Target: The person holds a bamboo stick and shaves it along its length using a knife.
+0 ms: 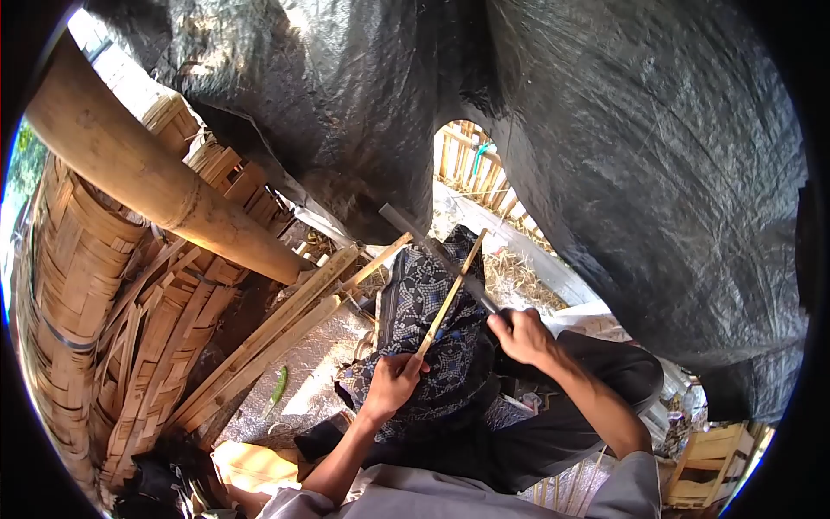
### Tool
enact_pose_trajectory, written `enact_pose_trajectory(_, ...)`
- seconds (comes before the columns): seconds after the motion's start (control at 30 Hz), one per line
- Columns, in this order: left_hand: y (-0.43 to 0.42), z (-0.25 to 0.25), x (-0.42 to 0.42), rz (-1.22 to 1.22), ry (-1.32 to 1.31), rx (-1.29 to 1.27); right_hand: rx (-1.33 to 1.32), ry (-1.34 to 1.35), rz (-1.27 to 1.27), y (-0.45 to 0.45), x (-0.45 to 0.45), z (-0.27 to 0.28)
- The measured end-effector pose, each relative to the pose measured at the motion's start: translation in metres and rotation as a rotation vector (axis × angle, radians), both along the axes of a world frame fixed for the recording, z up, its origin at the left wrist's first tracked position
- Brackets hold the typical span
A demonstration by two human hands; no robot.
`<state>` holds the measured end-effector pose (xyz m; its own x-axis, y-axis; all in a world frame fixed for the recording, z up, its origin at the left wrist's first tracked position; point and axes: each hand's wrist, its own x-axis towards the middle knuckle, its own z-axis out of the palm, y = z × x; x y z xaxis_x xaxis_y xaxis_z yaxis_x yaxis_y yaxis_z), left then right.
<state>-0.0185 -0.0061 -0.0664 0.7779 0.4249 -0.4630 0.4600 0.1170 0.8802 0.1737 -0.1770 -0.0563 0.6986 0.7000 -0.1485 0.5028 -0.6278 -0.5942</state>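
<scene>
My left hand (393,385) is closed round the lower end of a thin bamboo strip (445,307), which slants up and to the right over my lap. In my right hand (522,337) is the handle of a long-bladed knife (424,242). Its grey blade points up and left and crosses the strip near the strip's upper part; I cannot tell whether it is cutting in. Beneath both lies a dark patterned cloth (419,290), draped over my lap.
Long split bamboo pieces (268,337) lean at the left, beside woven bamboo panels (82,285) and a thick bamboo pole (156,173). Black plastic sheeting (640,147) hangs ahead. A green chili-like thing (279,384) lies on the ground. A wooden crate (709,463) stands at the lower right.
</scene>
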Motion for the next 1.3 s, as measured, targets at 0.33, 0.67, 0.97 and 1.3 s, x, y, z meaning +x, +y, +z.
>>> enact_pose_trajectory(0.33, -0.015, 0.006, 0.007, 0.005, -0.083, 0.360, -0.069, -0.288, 0.310, -0.012, -0.017, -0.029)
enact_pose_trajectory(0.67, -0.011, 0.012, 0.006, 0.001, -0.097, -0.151, -0.150, -0.238, 0.187, -0.012, -0.018, -0.002)
enact_pose_trajectory(0.97, 0.005, 0.021, -0.041, -0.144, 0.030, -0.327, -0.127, -0.148, 0.133, -0.014, -0.021, 0.003)
enact_pose_trajectory(1.3, -0.022, 0.035, -0.020, 0.030, 0.008, -0.042, 0.002, -0.223, 0.271, 0.001, -0.041, 0.014)
